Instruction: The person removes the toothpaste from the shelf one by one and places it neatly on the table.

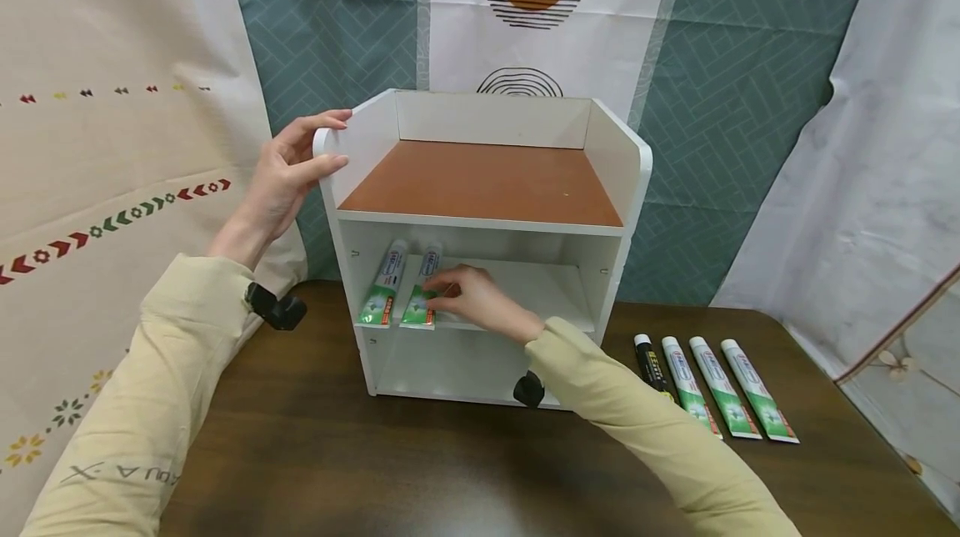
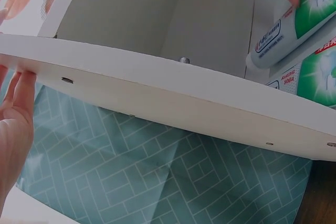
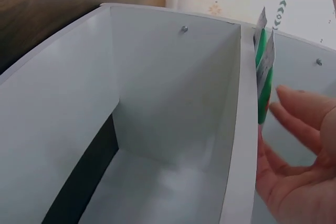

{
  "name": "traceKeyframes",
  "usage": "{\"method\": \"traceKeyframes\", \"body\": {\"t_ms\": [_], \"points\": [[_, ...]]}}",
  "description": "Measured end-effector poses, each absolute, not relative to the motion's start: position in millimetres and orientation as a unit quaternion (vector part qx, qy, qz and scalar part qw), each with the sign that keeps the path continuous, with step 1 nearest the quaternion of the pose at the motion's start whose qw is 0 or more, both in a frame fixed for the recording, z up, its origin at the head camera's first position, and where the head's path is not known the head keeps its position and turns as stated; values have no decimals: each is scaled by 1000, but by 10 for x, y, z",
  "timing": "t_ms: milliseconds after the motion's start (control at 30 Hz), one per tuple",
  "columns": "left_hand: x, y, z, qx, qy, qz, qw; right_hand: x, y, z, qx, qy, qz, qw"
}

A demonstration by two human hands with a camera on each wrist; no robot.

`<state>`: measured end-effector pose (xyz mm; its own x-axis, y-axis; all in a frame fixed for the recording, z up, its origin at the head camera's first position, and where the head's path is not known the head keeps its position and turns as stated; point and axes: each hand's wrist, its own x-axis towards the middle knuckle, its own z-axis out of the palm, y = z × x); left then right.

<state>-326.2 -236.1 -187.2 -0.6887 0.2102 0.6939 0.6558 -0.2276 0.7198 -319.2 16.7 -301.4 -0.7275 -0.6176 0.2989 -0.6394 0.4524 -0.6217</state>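
Observation:
My left hand (image 1: 281, 174) holds the upper left side panel of a white shelf unit (image 1: 480, 221), thumb inside and fingers outside. On the middle shelf, my right hand (image 1: 480, 299) is at the right edge of a green and white toothpaste tube (image 1: 417, 313). Its fingertips touch or nearly touch the tube, with a gap between the fingers in the right wrist view. A matching toothpaste tube (image 1: 377, 303) lies to the left, against the side wall. Both tubes lie with caps toward the back and flat ends at the shelf's front edge.
On the brown table (image 1: 315, 454), to the right of the unit, lie a black tube (image 1: 651, 363) and several green and white tubes (image 1: 723, 391) in a row. The unit has a brown top surface (image 1: 487, 178) with raised sides. Patterned cloths hang behind and at both sides.

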Motion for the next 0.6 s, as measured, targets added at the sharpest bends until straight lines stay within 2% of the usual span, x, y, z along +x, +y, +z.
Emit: {"method": "traceKeyframes", "body": {"t_ms": [333, 600], "points": [[-3263, -2363, -1867, -361, -601, -695, 161, -3156, -61, -2904, 264, -861, 430, -67], [-3257, -2362, -1871, -358, -599, -699, 157, -3177, -185, -2833, 209, -872, 435, -81]]}}
